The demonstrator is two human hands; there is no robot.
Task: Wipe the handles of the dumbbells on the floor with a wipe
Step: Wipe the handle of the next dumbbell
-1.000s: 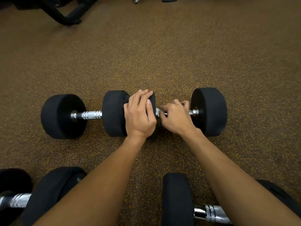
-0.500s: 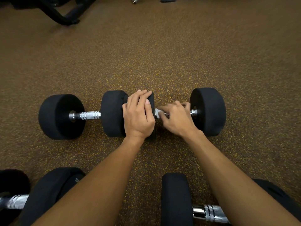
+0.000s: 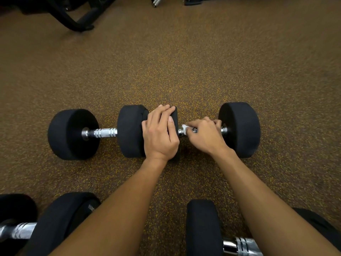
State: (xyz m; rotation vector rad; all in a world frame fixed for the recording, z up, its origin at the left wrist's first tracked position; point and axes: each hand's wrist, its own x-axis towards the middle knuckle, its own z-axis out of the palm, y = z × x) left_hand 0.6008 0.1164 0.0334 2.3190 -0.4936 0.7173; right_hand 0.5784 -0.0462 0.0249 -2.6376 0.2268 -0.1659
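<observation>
Wipe (image 3: 184,128): white, bunched, only a small edge showing. It is lying on the chrome handle (image 3: 180,131) of the right-hand dumbbell (image 3: 239,129), at the handle's left end, just beside the inner head (image 3: 174,115).

Right hand (image 3: 204,137): fingers are curling round the handle and clenching the wipe against it. Knuckles are facing up and covering most of the bar. A short chrome stub is showing on either side of the hand.

Left hand (image 3: 159,134): it is lying palm-down over the inner head, fingers fairly straight and draped over its top, not gripping, thumb alongside. It is hiding most of that head.

The dumbbell is sitting on the floor (image 3: 184,61), handle running left to right, black round heads at both ends.

Second dumbbell (image 3: 103,133): it is lying in line with the first, to its left, handle bare. Its right head is sitting just beside the covered inner head; whether they are touching, cannot tell.

Nearer the camera, under the forearms, near-left dumbbell (image 3: 60,224) and near-right dumbbell (image 3: 203,228) are showing in part, chrome handles catching light.

Floor is brown with yellow speckle. Black equipment frame (image 3: 73,19) is standing at far left.
</observation>
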